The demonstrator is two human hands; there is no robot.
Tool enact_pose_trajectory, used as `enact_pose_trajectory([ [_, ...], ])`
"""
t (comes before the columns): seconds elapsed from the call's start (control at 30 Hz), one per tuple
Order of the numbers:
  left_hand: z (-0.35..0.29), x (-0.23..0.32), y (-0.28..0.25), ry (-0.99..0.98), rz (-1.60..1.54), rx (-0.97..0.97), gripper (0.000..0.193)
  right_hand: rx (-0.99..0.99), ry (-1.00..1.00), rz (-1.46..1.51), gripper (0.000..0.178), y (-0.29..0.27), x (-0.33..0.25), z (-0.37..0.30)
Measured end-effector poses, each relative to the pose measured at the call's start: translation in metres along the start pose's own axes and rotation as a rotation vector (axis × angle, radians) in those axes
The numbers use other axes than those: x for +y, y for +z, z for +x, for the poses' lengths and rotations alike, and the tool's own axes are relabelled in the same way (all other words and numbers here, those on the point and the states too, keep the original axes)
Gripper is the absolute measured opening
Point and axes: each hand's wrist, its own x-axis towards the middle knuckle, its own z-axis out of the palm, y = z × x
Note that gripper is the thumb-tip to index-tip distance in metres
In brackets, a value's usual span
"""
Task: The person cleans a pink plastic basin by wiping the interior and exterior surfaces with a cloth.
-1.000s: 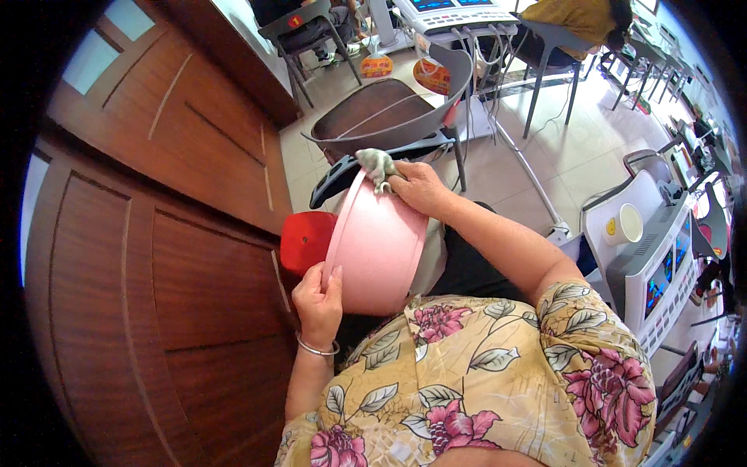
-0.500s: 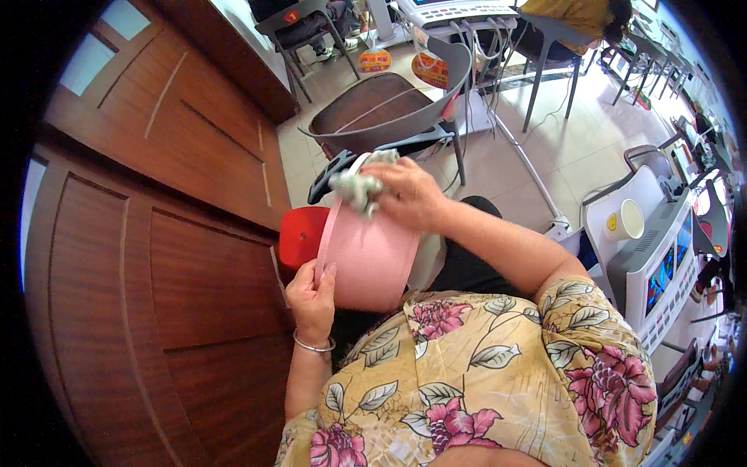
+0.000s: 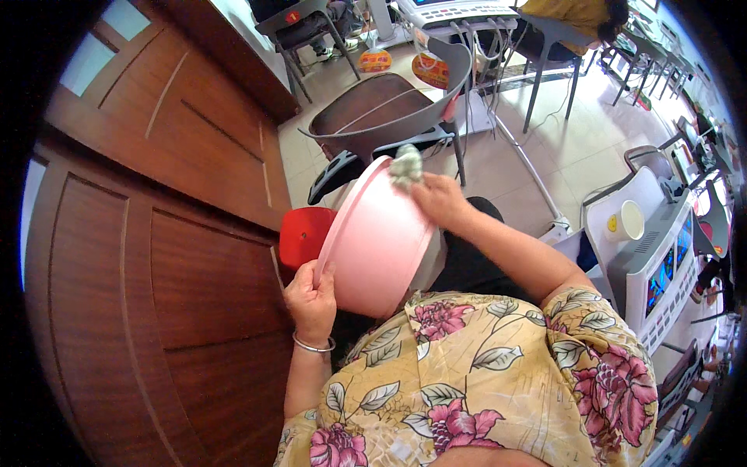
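A pink plastic basin is tilted on its side in front of me, its outer wall turned up toward me. My left hand grips the near left part of its rim, thumb on the outer side. At the far side, my right hand is closed on a pale green-and-white cloth, which lies against the basin's wall close to the rim. The inside of the basin is hidden from view.
Left of me stands a brown wooden door. Beside the basin is a red plastic stool. A grey chair stands ahead. At right, a paper cup sits beside a machine with a screen. Cables trail over the floor.
My right hand and the cloth have shifted right, off the rim's edge and onto the outer wall. The basin has turned slightly, while my left hand keeps its hold.
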Motion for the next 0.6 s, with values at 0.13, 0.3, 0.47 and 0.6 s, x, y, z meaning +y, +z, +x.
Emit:
enact_pose_trajectory([
  [0.13,-0.001,-0.003,0.008,-0.026,-0.025,-0.01,0.01,0.046,-0.705,-0.458,0.035,0.021,-0.027,-0.035],
  [0.3,-0.001,-0.004,0.008,0.043,-0.152,0.036,0.009,-0.127,-1.028,-0.538,0.047,0.026,-0.062,-0.055],
  [0.47,-0.003,-0.008,-0.003,-0.048,-0.167,-0.022,0.01,-0.06,-0.933,-0.39,0.035,0.022,-0.069,-0.022],
  [0.6,-0.003,-0.008,-0.006,-0.048,-0.184,0.0,0.008,-0.018,-0.78,-0.292,0.033,0.014,-0.05,0.007],
])
